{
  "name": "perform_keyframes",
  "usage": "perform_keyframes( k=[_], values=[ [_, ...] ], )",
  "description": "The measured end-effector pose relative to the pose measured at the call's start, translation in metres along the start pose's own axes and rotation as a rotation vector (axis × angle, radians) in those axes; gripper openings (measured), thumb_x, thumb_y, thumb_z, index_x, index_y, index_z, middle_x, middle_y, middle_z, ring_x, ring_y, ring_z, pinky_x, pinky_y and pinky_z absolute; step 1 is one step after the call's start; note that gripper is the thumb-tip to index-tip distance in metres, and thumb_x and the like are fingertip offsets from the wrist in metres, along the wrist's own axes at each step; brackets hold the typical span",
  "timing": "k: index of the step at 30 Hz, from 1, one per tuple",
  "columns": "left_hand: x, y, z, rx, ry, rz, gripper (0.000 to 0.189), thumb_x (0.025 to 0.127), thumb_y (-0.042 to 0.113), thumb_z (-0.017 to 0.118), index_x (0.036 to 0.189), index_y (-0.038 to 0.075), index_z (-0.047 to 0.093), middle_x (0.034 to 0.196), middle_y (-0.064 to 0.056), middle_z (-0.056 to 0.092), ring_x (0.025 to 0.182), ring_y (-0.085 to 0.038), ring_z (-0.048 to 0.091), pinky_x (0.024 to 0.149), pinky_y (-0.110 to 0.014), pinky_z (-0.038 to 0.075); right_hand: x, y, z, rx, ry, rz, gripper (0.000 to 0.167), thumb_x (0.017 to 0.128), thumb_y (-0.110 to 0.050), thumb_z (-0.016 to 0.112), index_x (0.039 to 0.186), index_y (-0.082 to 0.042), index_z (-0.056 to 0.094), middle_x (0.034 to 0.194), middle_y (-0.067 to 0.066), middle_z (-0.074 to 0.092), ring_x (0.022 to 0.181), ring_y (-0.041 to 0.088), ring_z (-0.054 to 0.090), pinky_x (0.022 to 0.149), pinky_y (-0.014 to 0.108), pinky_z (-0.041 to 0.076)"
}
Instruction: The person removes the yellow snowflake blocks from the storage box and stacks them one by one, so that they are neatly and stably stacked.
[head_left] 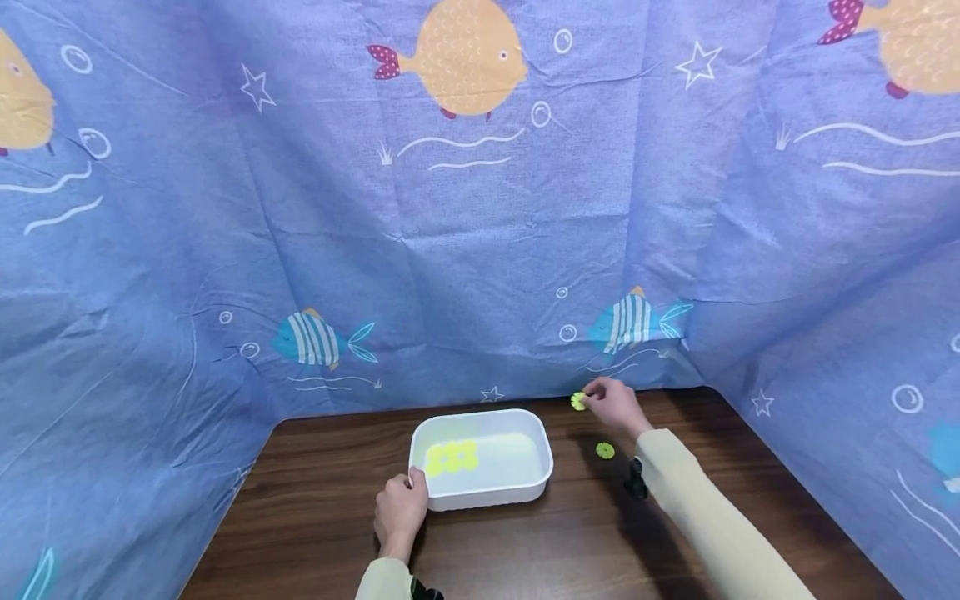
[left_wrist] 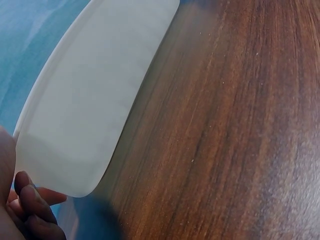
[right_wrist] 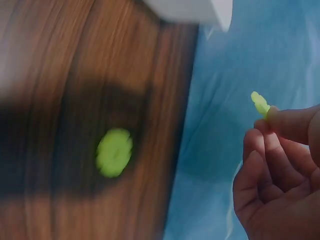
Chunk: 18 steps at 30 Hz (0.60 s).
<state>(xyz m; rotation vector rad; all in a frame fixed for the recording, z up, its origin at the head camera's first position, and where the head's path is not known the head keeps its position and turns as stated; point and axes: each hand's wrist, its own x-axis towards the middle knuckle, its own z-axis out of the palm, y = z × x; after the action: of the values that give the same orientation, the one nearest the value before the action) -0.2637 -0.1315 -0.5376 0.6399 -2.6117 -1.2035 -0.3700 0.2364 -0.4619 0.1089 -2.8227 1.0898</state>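
The right hand (head_left: 615, 406) pinches one yellow-green disc (head_left: 577, 401) at its edge — a second disc (head_left: 605, 450) lies on the table (head_left: 315, 500) beneath — while the left hand (head_left: 401, 508) grips, probably to steady, the white tray (head_left: 487, 499) just ahead.

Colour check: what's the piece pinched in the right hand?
The pinched piece is bright yellow-green, best seen in the right wrist view.

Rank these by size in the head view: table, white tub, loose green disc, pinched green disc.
1. Table
2. White tub
3. Loose green disc and pinched green disc: they look alike and the latter is partly covered, so unranked.
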Motion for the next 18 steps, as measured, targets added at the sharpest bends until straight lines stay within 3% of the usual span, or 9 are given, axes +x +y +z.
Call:
perform_keyframes(
  k=[6,12,18],
  values=[
    [0.001,0.001,-0.001,0.003,-0.017,-0.002,0.047,0.102,0.040,0.041,0.067,0.011,0.053,0.064,-0.007,0.052,0.062,-0.024,0.051,0.057,-0.036,0.035,-0.010,0.039,-0.010,0.029,-0.026,0.093,0.019,0.092,-0.017,0.070,0.105,-0.003,0.072,0.103,0.016,0.072,0.093,0.028,0.065,0.077,0.040,0.051],
    [0.001,0.001,-0.001,0.003,-0.014,-0.004,0.046,0.101,0.039,0.042,0.066,0.011,0.052,0.064,-0.007,0.051,0.062,-0.024,0.051,0.057,-0.035,0.035,-0.018,0.063,-0.005,0.050,-0.079,0.113,0.014,0.088,-0.012,0.075,0.098,-0.002,0.074,0.092,0.011,0.074,0.078,0.024,0.070,0.068,0.034,0.054],
    [0.001,0.000,-0.001,0.002,-0.012,-0.008,0.047,0.101,0.040,0.042,0.066,0.011,0.053,0.064,-0.007,0.052,0.063,-0.025,0.052,0.057,-0.036,0.035,-0.024,0.069,0.001,0.105,-0.129,0.135,0.013,0.088,-0.006,0.073,0.098,0.003,0.072,0.090,0.012,0.075,0.072,0.024,0.072,0.066,0.036,0.057]
  ],
)
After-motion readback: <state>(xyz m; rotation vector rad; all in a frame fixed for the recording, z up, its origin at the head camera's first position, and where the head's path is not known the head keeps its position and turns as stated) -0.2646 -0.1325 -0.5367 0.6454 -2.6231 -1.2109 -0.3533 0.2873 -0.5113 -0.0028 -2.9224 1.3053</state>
